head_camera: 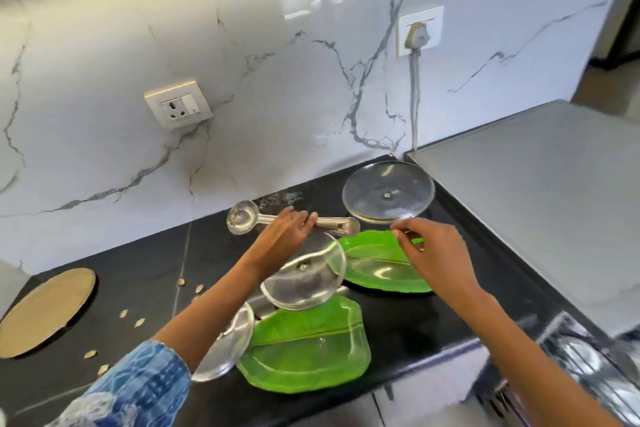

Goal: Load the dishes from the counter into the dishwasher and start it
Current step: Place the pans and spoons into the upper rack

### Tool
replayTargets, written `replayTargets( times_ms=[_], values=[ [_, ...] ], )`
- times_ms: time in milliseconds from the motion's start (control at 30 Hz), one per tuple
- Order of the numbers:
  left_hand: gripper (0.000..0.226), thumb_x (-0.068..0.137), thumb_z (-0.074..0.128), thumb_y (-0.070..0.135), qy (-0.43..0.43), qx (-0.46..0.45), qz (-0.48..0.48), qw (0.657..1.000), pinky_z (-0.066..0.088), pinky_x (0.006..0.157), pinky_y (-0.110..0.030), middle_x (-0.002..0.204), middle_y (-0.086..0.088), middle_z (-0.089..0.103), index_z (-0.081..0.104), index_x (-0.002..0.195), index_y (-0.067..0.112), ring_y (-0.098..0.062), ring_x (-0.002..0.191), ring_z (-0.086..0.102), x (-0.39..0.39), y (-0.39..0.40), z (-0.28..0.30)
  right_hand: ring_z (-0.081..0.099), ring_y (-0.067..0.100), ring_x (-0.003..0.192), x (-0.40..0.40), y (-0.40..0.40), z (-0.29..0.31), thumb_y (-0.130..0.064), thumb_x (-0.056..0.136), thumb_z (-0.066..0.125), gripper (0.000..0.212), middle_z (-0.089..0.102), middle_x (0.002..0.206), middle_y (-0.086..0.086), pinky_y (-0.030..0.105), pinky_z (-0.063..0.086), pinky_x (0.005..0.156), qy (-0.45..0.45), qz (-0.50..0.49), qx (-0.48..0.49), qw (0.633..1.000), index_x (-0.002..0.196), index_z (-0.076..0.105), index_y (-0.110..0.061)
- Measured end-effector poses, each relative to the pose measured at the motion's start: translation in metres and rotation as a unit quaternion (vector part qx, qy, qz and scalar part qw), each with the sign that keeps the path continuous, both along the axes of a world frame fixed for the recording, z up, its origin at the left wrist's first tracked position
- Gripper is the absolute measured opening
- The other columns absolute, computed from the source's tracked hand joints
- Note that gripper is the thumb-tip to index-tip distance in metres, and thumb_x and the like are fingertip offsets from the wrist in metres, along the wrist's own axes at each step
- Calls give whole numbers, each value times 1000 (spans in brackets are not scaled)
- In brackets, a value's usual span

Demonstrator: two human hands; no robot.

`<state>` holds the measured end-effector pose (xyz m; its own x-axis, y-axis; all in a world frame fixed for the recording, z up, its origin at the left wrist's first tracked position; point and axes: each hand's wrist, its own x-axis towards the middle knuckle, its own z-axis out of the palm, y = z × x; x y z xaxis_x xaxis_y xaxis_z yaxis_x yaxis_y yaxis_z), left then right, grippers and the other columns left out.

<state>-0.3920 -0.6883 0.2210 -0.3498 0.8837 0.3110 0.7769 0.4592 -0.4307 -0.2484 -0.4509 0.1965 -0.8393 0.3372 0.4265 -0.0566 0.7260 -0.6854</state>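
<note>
At the far left of the black table [114,263] lies a round tan mat [45,312], with small scattered bits of peel or seed [140,322] beside it. Moving right, the left hand [282,236] reaches over a clutter of dishes and lies on the handle of a steel ladle [242,220]. Its fingers [304,218] look curled over the handle, though blur makes the grip hard to confirm.

Below that arm, a small glass lid [225,347] leans at the edge of the near green leaf plate [311,354], and a second glass lid [304,274] lies tilted between the two plates. The far green leaf plate [377,263] lies just beyond. The right hand [436,253] hovers over it, its fingers [401,229] pinching the near rim of the large glass lid [388,196], which sits near the wall.

The lids are stiff, slick and breakable. They are best taken by the rim or the centre knob, one at a time. The plates look like light plastic, easy to lift by an edge. The ladle is rigid and should carry well by the middle of its handle.

The table is glossy and dark, so things will slide on it. Behind it is a veined white marble wall [277,97] with two sockets. At the right is a grey appliance top [536,201], and a wire dishwasher rack [588,367] shows at the lower right.
</note>
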Motion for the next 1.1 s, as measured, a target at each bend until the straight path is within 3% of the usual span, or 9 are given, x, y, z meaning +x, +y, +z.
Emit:
replayTargets(
  times_ms=[100,367,533,633,700,800,900,1000,1100],
  values=[
    [43,72,38,-2,12,-12,-82,997,55,78,-41,81,-15,66,66,104,-7,-27,70,66,64,62,1,68,16,71,60,45,9,-19,82,69,9,73,83,-6,37,55,66,6,-31,-8,999,89,73,-23],
    [30,84,37,4,76,-42,-342,936,42,91,-38,88,-10,69,48,112,-3,-22,80,67,234,245,-41,68,22,82,203,175,3,-26,85,65,9,73,87,0,38,53,75,-93,-106,-11,990,88,72,-21],
    [37,86,42,1,112,-94,-474,868,45,94,-40,98,-12,69,67,113,2,-25,94,66,320,341,-67,63,24,97,238,251,-23,-52,89,52,46,69,100,8,33,47,82,-258,-137,-78,953,103,66,-10],
    [40,95,32,0,110,-111,-520,840,46,95,-38,100,-11,68,68,114,5,-24,95,64,351,389,-91,61,28,79,256,287,-46,-54,89,51,51,59,72,9,37,49,73,-299,-147,-144,932,73,56,-7],
    [41,96,29,-2,103,-115,-533,832,45,93,-38,97,-10,66,65,116,3,-25,92,62,363,416,-106,61,27,75,265,309,-60,-44,88,58,41,54,71,7,41,54,71,-288,-172,-187,923,77,54,-5],
    [34,96,37,4,68,-107,-563,816,46,89,-36,97,-8,67,63,118,3,-23,91,63,368,455,-141,65,22,59,275,348,-86,-23,89,59,24,66,73,12,35,59,56,-260,-218,-251,907,88,63,1],
    [38,84,66,9,60,-124,-586,798,47,93,-35,104,-8,69,62,122,3,-21,97,64,362,487,-178,68,19,60,278,388,-117,-14,91,55,20,70,75,15,32,58,52,-238,-252,-301,889,81,66,0],
    [47,77,75,12,70,-136,-600,785,47,96,-33,106,-7,69,62,122,3,-19,98,65,352,516,-212,69,26,63,269,424,-151,-26,89,63,29,69,73,15,31,56,49,-212,-280,-339,873,73,64,-1],
    [46,74,77,12,54,-127,-611,780,49,94,-32,104,-7,70,65,118,2,-19,95,66,347,546,-234,59,25,59,258,444,-182,-44,84,64,44,56,64,8,33,47,54,-315,-324,-220,865,63,52,-7]
  ],
)
